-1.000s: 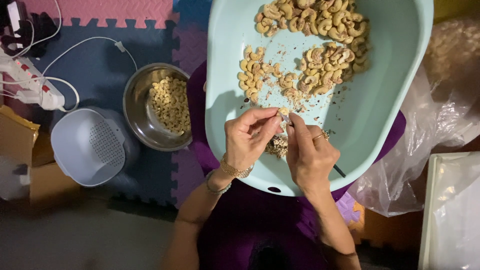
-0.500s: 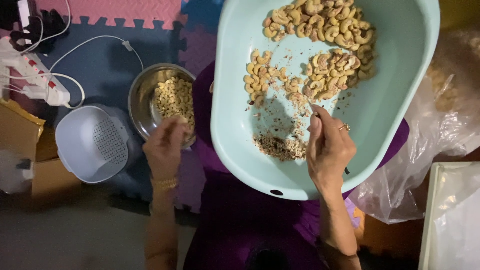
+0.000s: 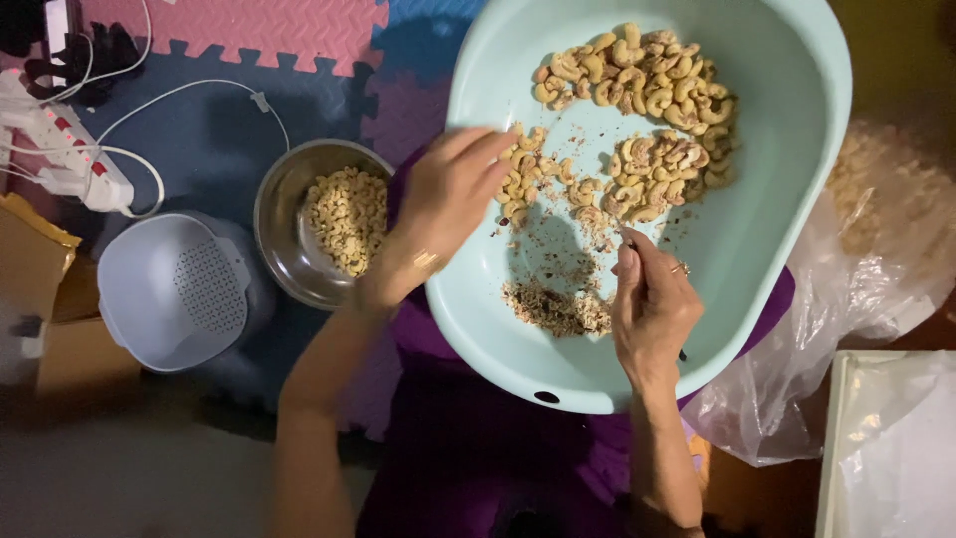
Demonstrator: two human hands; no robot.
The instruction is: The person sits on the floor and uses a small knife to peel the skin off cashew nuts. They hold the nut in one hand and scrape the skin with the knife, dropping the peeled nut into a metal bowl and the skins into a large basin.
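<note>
Cashews (image 3: 637, 110) are piled in the upper half of a pale teal basin (image 3: 787, 249) resting on the lap; a smaller loose scatter lies at mid-basin, and a heap of brown skin flakes (image 3: 558, 307) sits lower down. The left hand (image 3: 453, 204) is extended over the basin's left rim, fingers loosely spread and reaching toward the nearest scattered nuts; nothing is seen pinched in it, though the fingertips are blurred so contact cannot be told for sure. The right hand (image 3: 652, 304) is curled shut around a thin dark tool, probably a small knife, whose tip points up toward the nuts; the blade itself is barely visible. A ring is worn on that hand.

Left of the basin a steel bowl (image 3: 284, 254) holds paler, peeled nuts. Further left a grey strainer (image 3: 174, 289) sits on the foam mat (image 3: 219, 130), with a power strip (image 3: 70, 159) beyond. A clear plastic bag (image 3: 836, 329) lies at right.

The nuts are judged light, hard, curved and brittle, apt to snap at the bend; best pinched one at a time across the flat sides. The skins are papery and will blow or cling
</note>
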